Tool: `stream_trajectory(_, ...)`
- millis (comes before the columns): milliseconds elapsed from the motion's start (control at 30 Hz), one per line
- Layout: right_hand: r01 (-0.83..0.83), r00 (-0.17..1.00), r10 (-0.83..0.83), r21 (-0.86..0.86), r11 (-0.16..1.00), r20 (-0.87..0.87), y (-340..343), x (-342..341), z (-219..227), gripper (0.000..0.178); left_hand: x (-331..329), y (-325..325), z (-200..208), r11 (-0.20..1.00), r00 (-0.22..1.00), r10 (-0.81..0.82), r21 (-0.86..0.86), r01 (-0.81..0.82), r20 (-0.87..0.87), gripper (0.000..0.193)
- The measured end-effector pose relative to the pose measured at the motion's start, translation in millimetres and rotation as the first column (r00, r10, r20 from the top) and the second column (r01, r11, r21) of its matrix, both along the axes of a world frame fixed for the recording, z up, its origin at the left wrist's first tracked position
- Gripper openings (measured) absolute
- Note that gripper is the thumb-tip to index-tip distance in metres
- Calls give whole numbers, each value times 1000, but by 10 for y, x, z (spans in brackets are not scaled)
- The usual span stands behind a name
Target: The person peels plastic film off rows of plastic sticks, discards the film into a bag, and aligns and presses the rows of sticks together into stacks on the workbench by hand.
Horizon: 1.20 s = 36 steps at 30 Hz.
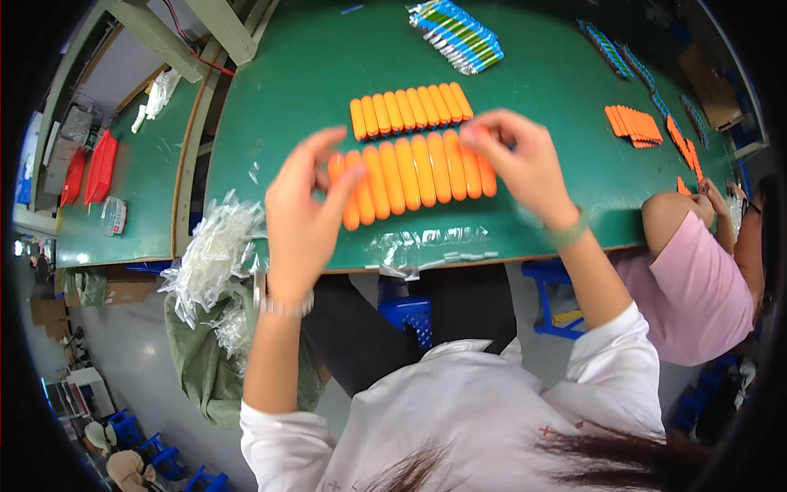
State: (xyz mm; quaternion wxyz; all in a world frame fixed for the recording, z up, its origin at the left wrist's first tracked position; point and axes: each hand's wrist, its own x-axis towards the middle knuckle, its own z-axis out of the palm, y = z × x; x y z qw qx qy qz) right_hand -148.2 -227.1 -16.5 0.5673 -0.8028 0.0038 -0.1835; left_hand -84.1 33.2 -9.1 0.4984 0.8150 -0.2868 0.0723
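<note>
A near row of rounded orange sticks (418,172), lined up side by side, spans the space between my two hands above the green table. My left hand (305,193) is closed at its left end, thumb over the outermost sticks. At the upper right end, my right hand (520,156) pinches the row between thumb and fingers. Just beyond lies a second row of orange sticks (410,111), with dark blue showing along its lower edge. Clear plastic wrappers (418,246) lie at the table's near edge, below the near row.
A heap of clear plastic wrappers (217,254) tops a green sack (193,353) at my left. Blue-and-green packets (459,37) lie at the far side of the green table (287,66). Another person in pink (697,287) sits at the right, near more orange sticks (634,125).
</note>
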Motion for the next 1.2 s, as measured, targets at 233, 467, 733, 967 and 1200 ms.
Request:
stream_trajectory(233, 80, 993, -88, -97, 992, -73, -410, 1174, -384, 30, 981, -513, -139, 999, 999, 36, 2, -36, -31, 36)
stream_trajectory(467, 108, 965, -149, -188, 976, -215, -434, 1102, -332, 33, 1066, -537, -406, 996, 996, 69, 67, -65, -50, 33)
stream_trajectory(733, 135, 958, -182, -214, 968, -221, -405, 1081, -307, 37, 765, -533, -240, 995, 981, 85, 32, -92, 173, 24)
stream_trajectory(967, -170, 913, 55, -253, 952, -404, -555, 937, -118, 65, -680, -619, -85, 773, 858, -505, 491, 401, 94, 54)
stream_trajectory(1200, -344, 848, 183, -255, 904, -497, -671, 837, 28, 84, -708, -547, -147, 783, 857, -497, 497, 374, 138, 41)
